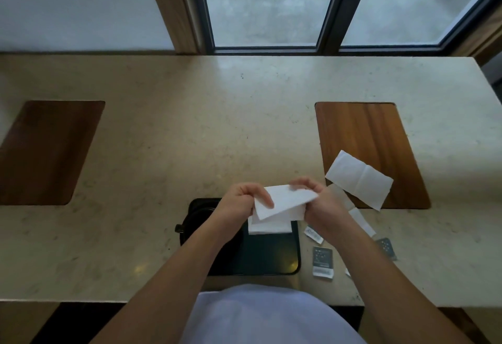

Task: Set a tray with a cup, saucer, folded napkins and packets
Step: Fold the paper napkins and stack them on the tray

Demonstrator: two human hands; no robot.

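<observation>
**Napkin fold under way over the tray**

Nearest me: both forearms reach in over the counter (163, 131) edge. Just past them sits the black tray (271, 259), its right half bare. On its left half I make out something dark and round with a small knob at the side, probably the cup and saucer, but the left arm hides most of it and I cannot tell for sure.

Right of the tray, on the counter: several packets (322, 261) lying loose, apart from each other, none on the tray.

Above the tray's far edge: left hand (241, 202) and right hand (317, 202) both pinch one white napkin (285, 202), fingers closed on its opposite ends, thumbs on top. It is held off the surface, creased partway, lower flap hanging toward the tray.

Further right: a second napkin (358, 179) lies flat and unfolded, half on the wood inlay (361, 129), corner overhanging onto the stone. A matching inlay (46, 150) sits far left, bare. Window beyond.

My read on progress: early to middle. No napkin is placed yet; one is mid-fold, one untouched. Packets remain to be moved. Cup and saucer status unconfirmed.
</observation>
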